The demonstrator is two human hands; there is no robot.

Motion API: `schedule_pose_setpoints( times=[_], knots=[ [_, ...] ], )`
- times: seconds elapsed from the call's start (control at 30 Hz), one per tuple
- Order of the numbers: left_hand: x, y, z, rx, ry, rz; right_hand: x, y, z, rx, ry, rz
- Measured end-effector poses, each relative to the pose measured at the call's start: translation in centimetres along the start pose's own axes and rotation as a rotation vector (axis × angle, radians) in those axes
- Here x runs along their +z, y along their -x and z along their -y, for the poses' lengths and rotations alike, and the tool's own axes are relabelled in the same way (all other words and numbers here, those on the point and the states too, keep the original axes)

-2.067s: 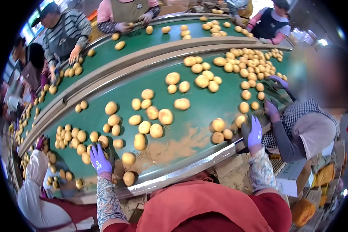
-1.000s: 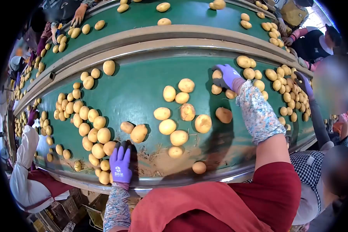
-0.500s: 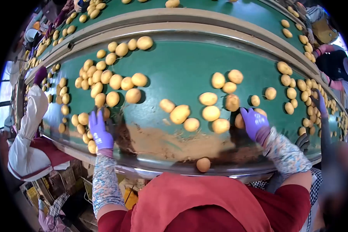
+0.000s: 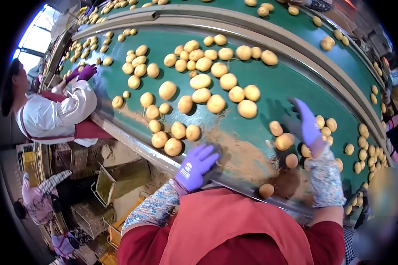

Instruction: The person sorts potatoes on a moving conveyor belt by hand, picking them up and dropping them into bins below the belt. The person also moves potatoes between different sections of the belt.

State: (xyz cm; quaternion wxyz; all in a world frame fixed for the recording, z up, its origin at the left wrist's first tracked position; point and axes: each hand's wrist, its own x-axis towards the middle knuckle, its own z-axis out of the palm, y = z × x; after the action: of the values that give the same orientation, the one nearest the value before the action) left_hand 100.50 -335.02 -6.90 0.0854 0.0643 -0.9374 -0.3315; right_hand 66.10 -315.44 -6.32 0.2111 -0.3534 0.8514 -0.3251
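Observation:
My left hand [image 4: 196, 166], in a purple glove, is over the near edge of the green conveyor belt [image 4: 292, 84], fingers spread and holding nothing. Just beyond it on the left lie a few potatoes [image 4: 173, 147]. My right hand [image 4: 306, 121], gloved the same way, is raised above the belt on the right with its fingers apart and nothing in them. Beside it are two potatoes [image 4: 284, 141], with more partly hidden behind the hand and sleeve. A large group of potatoes [image 4: 216, 104] spreads across the middle of the belt. One brownish potato [image 4: 266, 190] sits by the near rim.
A co-worker [image 4: 53, 110] in white sleeves and purple gloves reaches over the belt at the left. A metal rail [image 4: 234, 28] separates a second belt with potatoes behind. Crates [image 4: 124, 179] stand on the floor at lower left. Loose soil [image 4: 243, 159] covers part of the near belt.
The view has turned toward the left. My left hand has left the potatoes and come back to the belt's near edge. My right hand has lifted, its fingers now pointing up and away.

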Motion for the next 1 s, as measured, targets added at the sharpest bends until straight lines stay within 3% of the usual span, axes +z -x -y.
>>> schedule_pose_setpoints(
  times=[0.07,0.1,0.17,0.2,0.3,0.37,0.43,0.5,0.53,0.57,0.63,0.7,0.73,0.8,0.87,0.93,0.97,1.0],
  knots=[
    [-1.7,0.5,2.4,-0.084,-0.053,-0.123,4.1,-2.2,4.8,-0.039,-0.077,0.059],
    [-2.6,0.4,4.1,-0.118,-0.092,-0.231,7.1,-3.4,4.8,-0.207,0.036,0.012],
    [-5.7,0.6,5.3,-0.263,-0.135,-0.438,12.1,-5.1,5.8,-0.237,0.422,-0.022],
    [-7.1,1.0,6.0,-0.328,-0.108,-0.506,12.7,-5.2,7.1,-0.166,0.546,0.062],
    [-10.2,3.6,9.0,-0.429,-0.066,-0.59,10.9,-4.4,9.7,-0.279,0.482,0.204],
    [-10.9,4.1,10.1,-0.427,-0.083,-0.514,10.7,-4.1,9.0,-0.35,0.524,0.306],
    [-10.2,3.8,11.0,-0.297,0.044,-0.357,11.1,-3.8,7.7,-0.346,0.637,0.405],
    [-10.2,1.5,10.4,-0.225,0.074,-0.008,8.6,-5.8,10.6,-0.227,0.385,0.756],
    [-9.6,0.8,10.3,-0.136,0.039,0.076,7.8,-6.8,12.7,-0.044,0.28,0.819],
    [-8.8,0.3,10.5,-0.046,0.003,0.16,7.6,-8.1,12.9,-0.036,0.227,0.781],
    [-6.8,0.2,12.0,0.087,-0.106,0.233,8.3,-11.7,12.5,-0.023,0.051,0.473],
    [-6.6,-0.3,13.3,0.164,-0.109,0.248,9.7,-15.8,13.2,0.239,-0.763,0.02],
    [-6.7,-0.3,13.7,0.195,-0.104,0.24,10.7,-17.4,13.2,0.04,-0.554,-0.17],
    [-6.7,-0.1,14.7,0.217,-0.069,0.219,16.4,-22.2,9.8,-0.071,-0.712,-0.124],
    [-7.0,0.2,15.8,0.239,-0.054,0.236,20.9,-20.9,21.7,0.34,-0.681,0.153],
    [-8.4,-0.1,16.9,0.24,-0.045,0.259,29.4,-19.6,26.3,-0.175,-0.197,0.367],
    [-7.7,0.3,18.1,0.14,0.172,0.289,31.3,-18.7,31.2,-0.274,-0.092,0.492],
    [-6.1,1.2,19.2,0.034,0.391,0.317,34.5,-17.4,32.7,-0.369,0.079,0.452]
  ],
)
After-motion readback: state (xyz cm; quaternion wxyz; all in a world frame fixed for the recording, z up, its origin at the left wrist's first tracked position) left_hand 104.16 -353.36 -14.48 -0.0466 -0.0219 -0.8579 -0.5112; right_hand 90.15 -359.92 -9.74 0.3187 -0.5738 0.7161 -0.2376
